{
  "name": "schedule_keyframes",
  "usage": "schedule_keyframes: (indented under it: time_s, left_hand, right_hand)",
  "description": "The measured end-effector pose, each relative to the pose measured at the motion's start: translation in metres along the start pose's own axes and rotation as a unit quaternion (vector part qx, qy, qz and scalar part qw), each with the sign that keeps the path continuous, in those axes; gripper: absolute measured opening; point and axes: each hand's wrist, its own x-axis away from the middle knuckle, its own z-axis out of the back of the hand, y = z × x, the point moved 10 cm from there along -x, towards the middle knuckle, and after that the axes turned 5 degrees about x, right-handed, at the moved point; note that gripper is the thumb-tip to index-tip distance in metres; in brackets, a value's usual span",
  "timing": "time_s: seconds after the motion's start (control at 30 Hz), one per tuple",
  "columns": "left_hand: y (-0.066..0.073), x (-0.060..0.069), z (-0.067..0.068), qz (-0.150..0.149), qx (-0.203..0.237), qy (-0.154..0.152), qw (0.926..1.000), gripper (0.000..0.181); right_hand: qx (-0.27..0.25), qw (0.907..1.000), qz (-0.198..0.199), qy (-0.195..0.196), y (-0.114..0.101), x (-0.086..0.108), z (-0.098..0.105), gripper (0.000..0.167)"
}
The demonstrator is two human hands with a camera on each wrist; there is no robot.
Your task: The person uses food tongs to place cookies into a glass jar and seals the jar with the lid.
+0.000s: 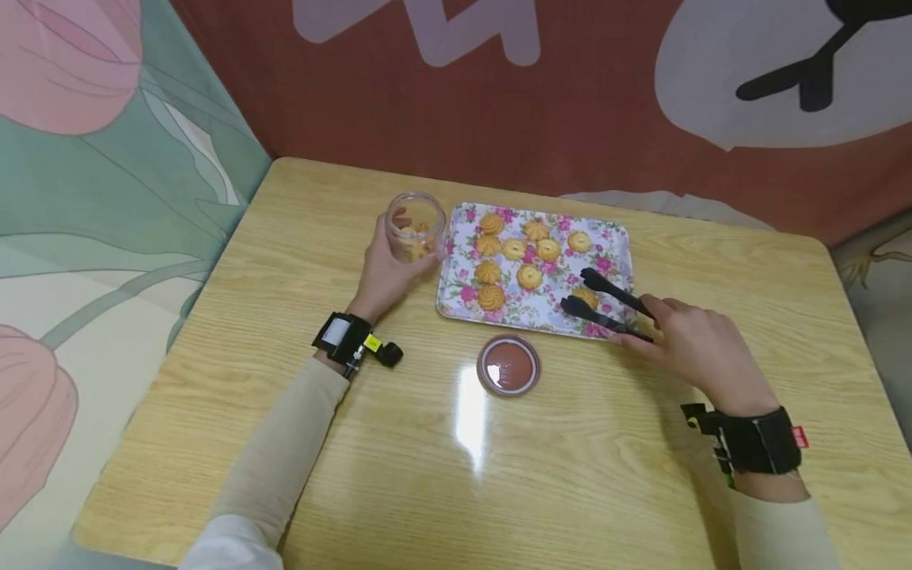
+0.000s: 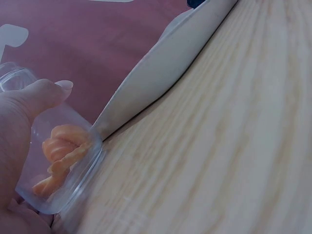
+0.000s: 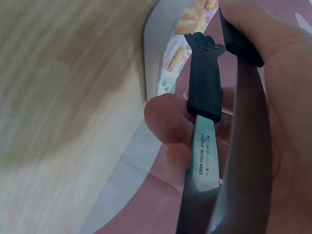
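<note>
My left hand (image 1: pixel 385 277) grips a clear, open-topped jar (image 2: pixel 41 180) at the left end of a flowered tray (image 1: pixel 523 307). Several golden cookies (image 2: pixel 66 139) lie inside the jar. Black tongs (image 1: pixel 618 294) are held in my right hand (image 1: pixel 701 352), over the tray's right front corner. Their tips are spread, and a cookie (image 1: pixel 586 298) on the tray shows between the two arms. In the right wrist view, fingers and thumb curl around the metal-and-black tongs (image 3: pixel 204 83). More swirled cookies (image 1: pixel 530 276) sit across the tray's left and middle.
A round reddish-brown lid (image 1: pixel 509 366) with a pale ring lies on the wooden table (image 1: pixel 584 475) in front of the tray. A brown cloth backdrop (image 1: pixel 606 103) hangs along the table's far edge, and a flower-patterned one (image 1: pixel 107 182) covers the left side.
</note>
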Motion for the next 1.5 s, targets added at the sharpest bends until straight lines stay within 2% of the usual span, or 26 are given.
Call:
schedule_keyframes:
  time_s: [0.13,0.5,0.83,1.2,1.5]
  left_hand:
    - [0.003,-0.002,0.0,-0.002,0.001,-0.001,1.0,0.103]
    - [0.005,-0.004,0.0,-0.002,0.003,-0.002,1.0,0.101]
    - [0.007,-0.007,0.002,-0.002,-0.01,0.001,1.0,0.104]
    - [-0.001,0.002,0.0,0.007,-0.01,-0.001,0.9999,0.104]
    - [-0.002,0.0,0.0,0.003,-0.014,-0.001,0.9999,0.105]
  right_hand:
    - [-0.004,0.9999,-0.007,-0.007,0.001,0.004,-0.005,0.073]
    - [-0.001,0.9999,-0.008,0.014,0.002,0.006,-0.006,0.069]
    - [-0.012,0.9995,-0.029,-0.005,0.003,0.003,-0.01,0.076]
    - [-0.002,0.9996,-0.027,-0.011,-0.01,0.01,-0.01,0.068]
    - [-0.014,0.9995,-0.013,0.024,-0.018,0.01,-0.007,0.056]
